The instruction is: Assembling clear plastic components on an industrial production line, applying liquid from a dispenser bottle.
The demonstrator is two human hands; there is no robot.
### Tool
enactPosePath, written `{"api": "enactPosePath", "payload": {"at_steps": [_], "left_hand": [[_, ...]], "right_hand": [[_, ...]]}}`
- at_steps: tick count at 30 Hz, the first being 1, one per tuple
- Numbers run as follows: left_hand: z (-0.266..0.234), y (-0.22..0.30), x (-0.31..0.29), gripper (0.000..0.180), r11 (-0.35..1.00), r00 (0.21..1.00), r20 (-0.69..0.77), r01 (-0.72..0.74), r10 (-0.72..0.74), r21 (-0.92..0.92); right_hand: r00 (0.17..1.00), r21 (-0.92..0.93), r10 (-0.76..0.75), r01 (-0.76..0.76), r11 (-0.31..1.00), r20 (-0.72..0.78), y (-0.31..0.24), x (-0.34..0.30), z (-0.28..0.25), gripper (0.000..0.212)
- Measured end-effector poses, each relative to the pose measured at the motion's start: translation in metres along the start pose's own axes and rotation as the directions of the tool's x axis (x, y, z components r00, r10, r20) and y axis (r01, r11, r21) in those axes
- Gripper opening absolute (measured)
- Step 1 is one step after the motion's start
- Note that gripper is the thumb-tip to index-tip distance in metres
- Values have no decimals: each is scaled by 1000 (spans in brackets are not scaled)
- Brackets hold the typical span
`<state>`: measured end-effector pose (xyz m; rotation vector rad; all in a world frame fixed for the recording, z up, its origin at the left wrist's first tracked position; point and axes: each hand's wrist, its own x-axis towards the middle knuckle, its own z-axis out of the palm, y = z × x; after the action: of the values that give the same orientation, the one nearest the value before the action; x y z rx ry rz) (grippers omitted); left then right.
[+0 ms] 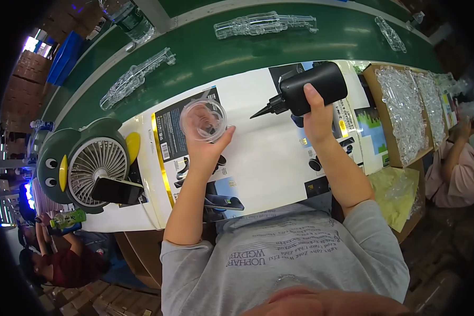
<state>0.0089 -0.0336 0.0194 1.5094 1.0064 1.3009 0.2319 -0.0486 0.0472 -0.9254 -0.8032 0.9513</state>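
Note:
My left hand [203, 152] holds up a clear round plastic cup-like part [194, 117], its fingers partly seen through it. What lies inside the part is hard to make out. In my right hand [321, 118] is a black squeeze bottle [326, 79], tipped nearly on its side. Its thin pointed nozzle [268, 108] points left toward the clear part, with a gap between them. Both hands are above a printed cardboard sheet [247, 174] that covers the work surface.
A green belt [195, 68] with clear toy-gun-shaped pieces [266, 25] runs behind. At left are a green penguin-shaped fan [97, 163] and a phone [116, 190]. A cardboard box [376, 95] of clear parts and yellow paper [397, 192] lie right. Other people sit on both sides.

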Motion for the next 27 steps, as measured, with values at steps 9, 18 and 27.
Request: {"api": "enactPosePath", "payload": {"at_steps": [9,18,27], "left_hand": [[-7,3,3,59,999,995,-100,24,-22,22],[14,9,-1,52,989,990,-74,-111,118,98],[15,5,-3,46,979,986,-93,-120,136,162]], "right_hand": [[994,-100,-101,104,990,36,-8,-12,7,29],[975,55,-170,163,985,141,-14,-32,16,22],[954,38,-228,224,974,197,-14,-37,20,17]]}}
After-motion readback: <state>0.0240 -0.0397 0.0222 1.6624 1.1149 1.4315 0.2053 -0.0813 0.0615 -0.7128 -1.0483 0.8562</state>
